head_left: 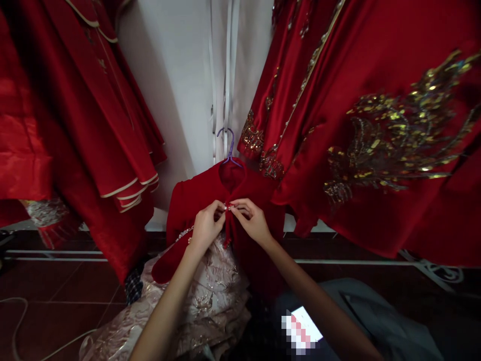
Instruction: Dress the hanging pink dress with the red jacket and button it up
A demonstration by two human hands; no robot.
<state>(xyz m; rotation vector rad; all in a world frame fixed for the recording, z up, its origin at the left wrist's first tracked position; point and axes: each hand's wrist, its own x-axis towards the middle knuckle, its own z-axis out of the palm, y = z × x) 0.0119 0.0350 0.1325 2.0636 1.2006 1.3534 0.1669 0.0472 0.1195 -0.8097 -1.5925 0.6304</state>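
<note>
A red jacket point(191, 195) hangs from a purple hanger point(231, 145) in the middle of the head view. At its front, below the neckline, my left hand point(208, 223) and my right hand point(251, 218) meet with fingers pinched together. Between the fingertips is a small red fastening with shiny bits, too small to make out exactly. Red strips point(230, 233) hang down just below the fingers. Beneath my left forearm lies a pale pink, shiny ruffled garment point(218, 281), with a beaded edge showing near the wrist.
Red garments with cream piping point(108, 125) hang at the left. To the right hangs a red garment with gold sequins point(398, 130). A white rack bar point(356, 261) runs low across the view, and a white cable point(22, 321) lies on the dark tiled floor. A lit screen point(306, 323) shows at lower right.
</note>
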